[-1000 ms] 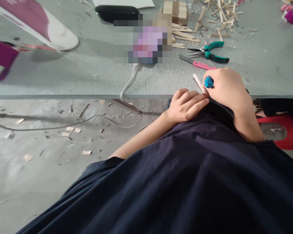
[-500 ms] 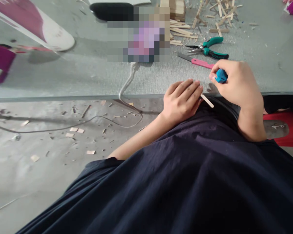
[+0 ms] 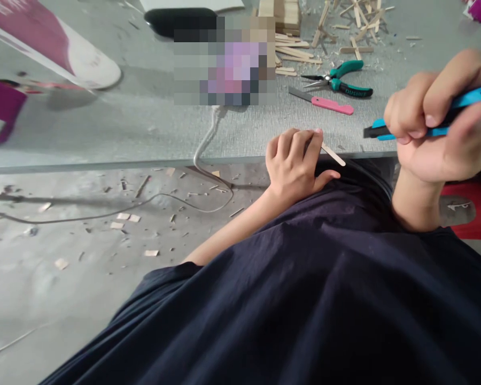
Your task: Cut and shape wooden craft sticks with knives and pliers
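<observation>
At the near edge of the table, my left hand (image 3: 294, 163) lies over a wooden craft stick (image 3: 335, 155), its fingertips pinning it down and the thumb spread away. The stick's free end sticks out past the edge; its other end is hidden by the fingers. My right hand (image 3: 433, 120) is raised at the right, closed around a blue and black utility knife (image 3: 473, 100). The knife's black tip points left, apart from the stick. Beyond my hands lie a pink folding razor (image 3: 332, 105) and green-handled needle-nose pliers (image 3: 347, 84).
Loose craft sticks (image 3: 299, 52), a wooden block stack (image 3: 286, 16) and crossed stick pieces (image 3: 356, 49) lie farther back. A white cable (image 3: 206, 136) hangs over the table edge (image 3: 144, 163). A pink and white container (image 3: 84, 59) is at the left. Scraps litter the floor (image 3: 104, 283).
My right hand has lifted and swung right and turned, showing the knife's length instead of just its end. My left thumb has spread from the fingers, which remain on the craft stick.
</observation>
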A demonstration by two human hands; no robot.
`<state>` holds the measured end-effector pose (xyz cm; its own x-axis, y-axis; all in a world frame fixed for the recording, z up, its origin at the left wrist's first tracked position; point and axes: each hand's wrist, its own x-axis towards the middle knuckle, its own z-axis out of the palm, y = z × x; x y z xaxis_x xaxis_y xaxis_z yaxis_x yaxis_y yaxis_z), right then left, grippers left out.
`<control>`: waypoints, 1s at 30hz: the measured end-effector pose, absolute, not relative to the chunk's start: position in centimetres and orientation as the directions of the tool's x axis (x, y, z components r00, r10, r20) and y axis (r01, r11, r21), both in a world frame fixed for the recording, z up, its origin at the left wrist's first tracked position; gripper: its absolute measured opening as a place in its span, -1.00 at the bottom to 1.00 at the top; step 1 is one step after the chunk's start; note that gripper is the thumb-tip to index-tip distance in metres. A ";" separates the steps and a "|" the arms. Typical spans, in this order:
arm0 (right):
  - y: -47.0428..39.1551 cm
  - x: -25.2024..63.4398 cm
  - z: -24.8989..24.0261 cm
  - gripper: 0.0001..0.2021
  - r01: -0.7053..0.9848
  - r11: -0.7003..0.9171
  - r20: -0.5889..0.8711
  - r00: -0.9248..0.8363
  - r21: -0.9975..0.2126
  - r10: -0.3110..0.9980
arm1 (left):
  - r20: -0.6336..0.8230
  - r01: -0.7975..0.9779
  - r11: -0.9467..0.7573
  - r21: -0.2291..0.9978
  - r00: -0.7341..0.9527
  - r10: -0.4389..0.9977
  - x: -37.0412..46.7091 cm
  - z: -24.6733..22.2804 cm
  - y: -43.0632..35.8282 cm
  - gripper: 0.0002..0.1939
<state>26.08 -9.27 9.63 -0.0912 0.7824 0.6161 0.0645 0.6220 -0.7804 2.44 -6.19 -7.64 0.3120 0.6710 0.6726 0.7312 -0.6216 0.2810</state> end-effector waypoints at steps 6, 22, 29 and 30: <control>-8.1 23.4 7.7 -0.11 0.006 0.743 0.743 -0.022 -0.669 0.669 | 0.697 0.745 -0.590 0.310 0.245 0.674 2.9 -8.1 -5.9 0.09; -6.9 22.6 3.7 -0.12 0.357 0.532 0.510 -0.160 -0.768 0.845 | 0.710 0.765 -0.565 0.307 0.212 0.672 3.3 -8.5 -5.7 -0.03; -9.4 22.7 6.3 -0.15 -0.196 0.587 0.603 -0.028 -0.785 0.797 | 0.628 0.794 -0.508 0.334 0.215 0.748 3.4 -7.5 -6.0 0.02; -9.8 22.6 6.8 -0.15 -0.240 0.573 0.594 -0.019 -0.784 0.804 | 0.621 0.800 -0.501 0.332 0.214 0.754 3.5 -7.3 -6.0 0.02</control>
